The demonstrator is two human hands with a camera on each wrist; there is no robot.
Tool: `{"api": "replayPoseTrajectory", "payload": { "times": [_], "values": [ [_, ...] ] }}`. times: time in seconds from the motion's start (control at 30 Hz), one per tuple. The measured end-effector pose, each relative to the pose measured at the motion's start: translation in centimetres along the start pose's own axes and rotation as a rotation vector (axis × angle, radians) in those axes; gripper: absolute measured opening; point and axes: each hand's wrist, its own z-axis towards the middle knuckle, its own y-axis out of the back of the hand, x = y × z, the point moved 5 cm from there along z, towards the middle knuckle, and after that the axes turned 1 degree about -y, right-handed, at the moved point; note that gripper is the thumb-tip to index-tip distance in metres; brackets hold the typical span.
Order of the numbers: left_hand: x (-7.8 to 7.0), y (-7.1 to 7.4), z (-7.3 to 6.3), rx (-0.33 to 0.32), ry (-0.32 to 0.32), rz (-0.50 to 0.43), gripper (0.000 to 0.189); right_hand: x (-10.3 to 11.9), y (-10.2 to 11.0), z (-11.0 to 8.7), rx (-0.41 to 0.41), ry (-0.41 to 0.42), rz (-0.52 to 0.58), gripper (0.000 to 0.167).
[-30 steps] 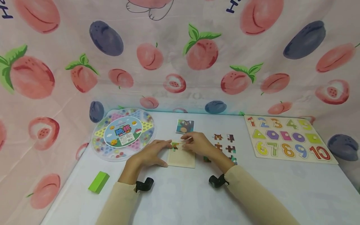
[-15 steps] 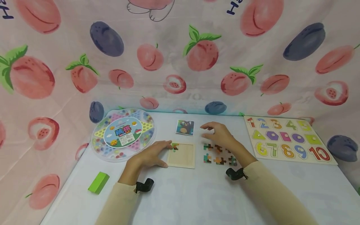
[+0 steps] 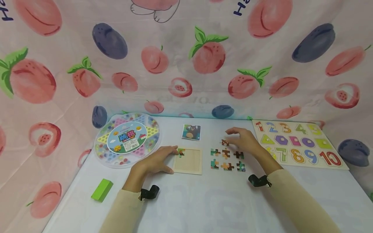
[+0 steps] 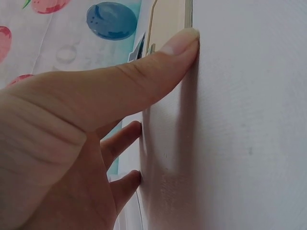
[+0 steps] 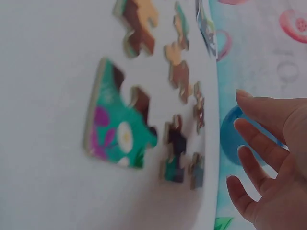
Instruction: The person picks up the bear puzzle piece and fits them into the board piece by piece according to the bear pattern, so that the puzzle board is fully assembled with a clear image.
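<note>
My left hand [image 3: 158, 159] lies at the left side of a square wooden puzzle tray [image 3: 190, 165], its thumb and a finger touching the tray's edge. One small green and brown jigsaw piece [image 3: 181, 152] sits in the tray's upper left corner. My right hand [image 3: 244, 140] hovers over the loose pieces, with a brown jigsaw piece [image 3: 224, 142] just below its fingertips. Nothing shows between its spread fingers in the right wrist view. Several more pieces, such as a teal corner piece with a flower [image 5: 112, 127], lie in rows right of the tray.
Behind the tray lies a small bear picture card [image 3: 191, 132]. A round Chinese checkers board [image 3: 127, 139] is at the back left, a green block [image 3: 102, 190] at the front left. A number and shape board [image 3: 300, 144] lies at the right, by the fruit-print curtain [image 3: 204, 87].
My right hand has left the tray and moved right, over the loose pieces; the piece in the tray's corner stays there. My left hand has kept its place.
</note>
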Motion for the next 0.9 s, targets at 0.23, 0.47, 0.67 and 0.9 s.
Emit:
{"api": "replayPoseTrajectory", "payload": {
  "times": [0.23,0.47,0.67,0.9],
  "values": [
    [0.3,-0.1,-0.1,0.002,-0.013,-0.005,0.067,-1.8,-0.8,-0.1,0.015,-0.033,-0.007,0.037],
    [0.5,-0.4,0.0,0.004,-0.010,-0.021,0.066,-2.7,-1.4,-0.1,0.020,-0.021,-0.013,0.036],
    [0.3,-0.2,0.0,0.002,-0.010,-0.004,0.067,-2.9,-1.7,0.3,-0.007,-0.022,-0.013,0.035],
    [0.3,-0.2,-0.1,0.002,-0.014,-0.001,0.067,-2.9,-1.7,0.4,-0.011,-0.037,-0.007,0.034]
  ]
}}
